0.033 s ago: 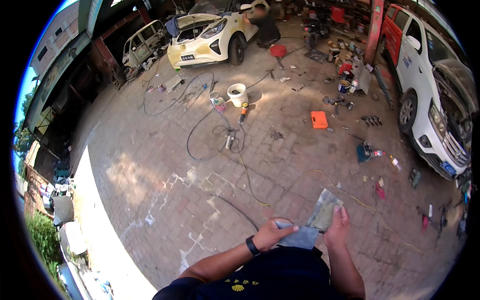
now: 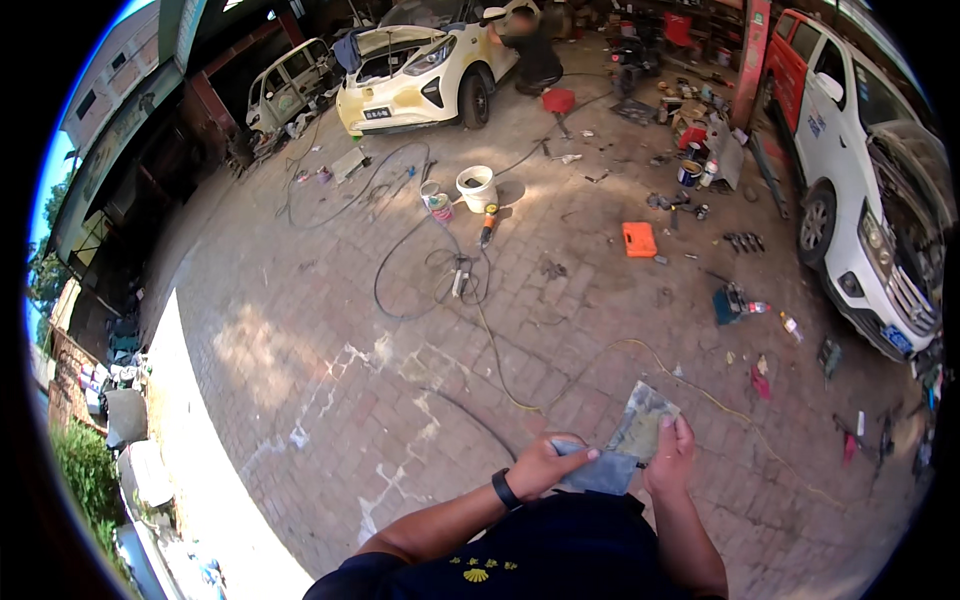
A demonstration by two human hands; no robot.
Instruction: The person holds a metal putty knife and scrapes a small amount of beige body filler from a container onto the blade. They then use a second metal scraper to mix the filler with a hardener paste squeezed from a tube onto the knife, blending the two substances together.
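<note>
At the lower middle, in front of my dark shirt, my left hand (image 2: 548,467) is closed on a thin flat blue-grey sheet (image 2: 605,472), thumb on top. A black band circles that wrist. My right hand (image 2: 672,458) pinches a second flat piece, a grey-green smeared sheet (image 2: 640,424), which slants up and away. The near edge of the grey-green sheet meets or overlaps the blue-grey one; I cannot tell exactly how they touch. What the two pieces are made of does not show.
Beyond lie hoses and a yellow cable (image 2: 497,352), an orange-headed power tool (image 2: 488,226), a white bucket (image 2: 476,187) and an orange case (image 2: 639,239). A pale car (image 2: 420,85) with a person (image 2: 530,55) beside it stands at the back; a white-and-red vehicle (image 2: 835,130) is right.
The grey-green sheet in my right hand has shifted slightly toward the left and down, against the blue-grey sheet. My left hand stays in nearly the same place.
</note>
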